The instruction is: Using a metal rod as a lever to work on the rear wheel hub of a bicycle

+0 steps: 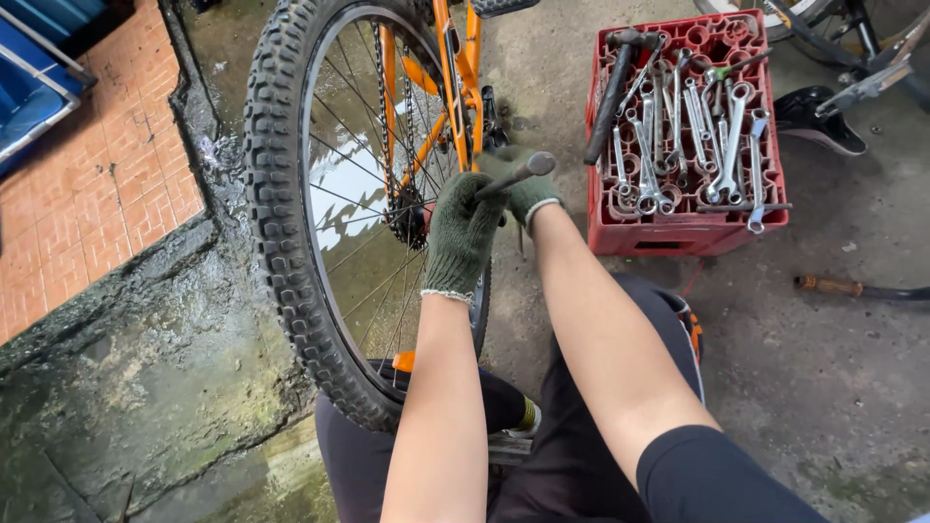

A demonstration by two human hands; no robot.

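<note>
An orange bicycle stands upright, its knobby rear wheel [281,223] between my knees. My left hand [463,237], in a dark green knit glove, is closed around a metal tool handle [518,174] at the wheel's hub, beside the sprocket [409,215]. My right hand [528,194], also gloved, sits just behind it against the orange frame [455,107] near the axle; what its fingers grip is hidden by the left hand and the tool.
A red plastic crate [688,228] full of spanners and a hammer [610,97] stands to the right on the concrete floor. A black bicycle saddle [819,121] lies beyond it. Red brick paving [97,184] is at the left, past a wet kerb.
</note>
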